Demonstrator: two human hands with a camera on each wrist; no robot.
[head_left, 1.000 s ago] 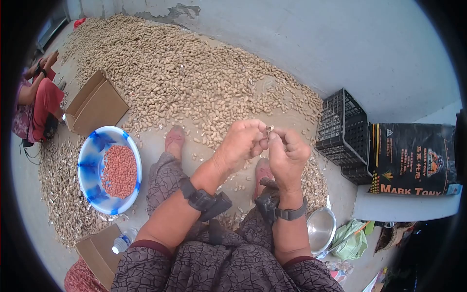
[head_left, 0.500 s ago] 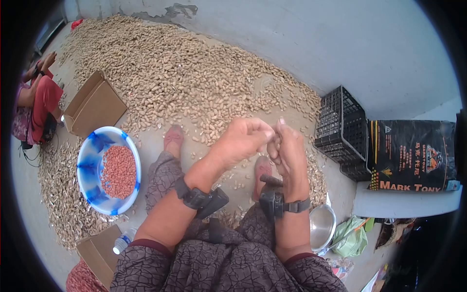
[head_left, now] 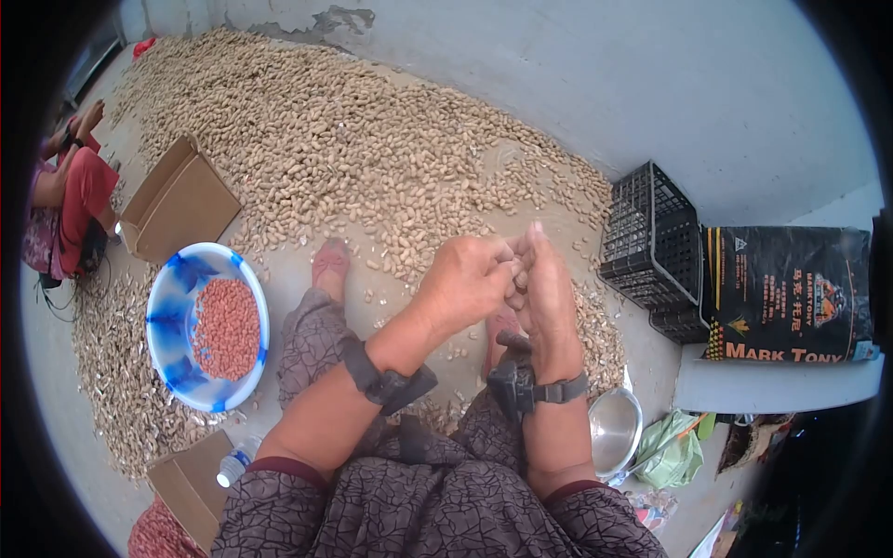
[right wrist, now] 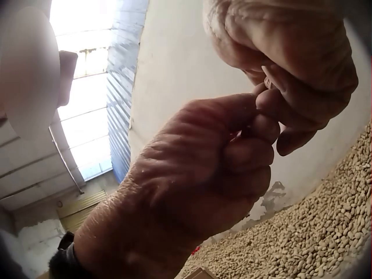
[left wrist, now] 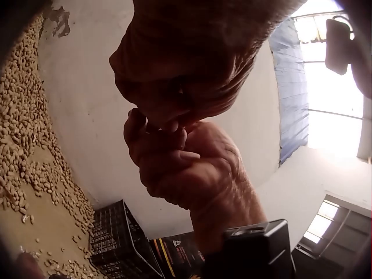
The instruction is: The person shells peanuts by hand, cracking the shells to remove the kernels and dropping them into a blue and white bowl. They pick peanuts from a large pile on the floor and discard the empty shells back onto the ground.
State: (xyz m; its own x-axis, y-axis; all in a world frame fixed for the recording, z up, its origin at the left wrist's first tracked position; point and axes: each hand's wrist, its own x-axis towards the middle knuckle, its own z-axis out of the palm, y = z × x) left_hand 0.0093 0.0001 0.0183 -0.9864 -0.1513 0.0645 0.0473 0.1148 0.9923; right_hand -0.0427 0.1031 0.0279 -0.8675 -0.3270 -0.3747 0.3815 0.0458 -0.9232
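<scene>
In the head view both hands meet above the floor between the feet. My left hand [head_left: 465, 279] has its fingers curled, thumb and fingertips pressed against the right hand's fingers; a reddish speck shows inside its curl in the right wrist view. My right hand [head_left: 547, 293] stands upright, fingers bent towards the left. Between the fingertips in the right wrist view is a small pale brown piece [right wrist: 268, 83], apparently peanut, mostly hidden. Unshelled peanuts [head_left: 344, 139] lie heaped beyond the hands. Pink kernels [head_left: 226, 330] fill part of a blue and white basin [head_left: 170, 349] at left.
An open cardboard box [head_left: 186, 205] stands by the heap, near a seated person [head_left: 79, 200]. Shells [head_left: 116, 363] surround the basin's left side. Right are black crates [head_left: 651, 237], a black sack [head_left: 791, 293] and a metal bowl [head_left: 614, 432]. A bottle [head_left: 237, 462] lies lower left.
The light shell piece seen between the fingertips no longer shows in the head view. The right hand has turned more upright, and the left fingers have moved in against it after a slight parting.
</scene>
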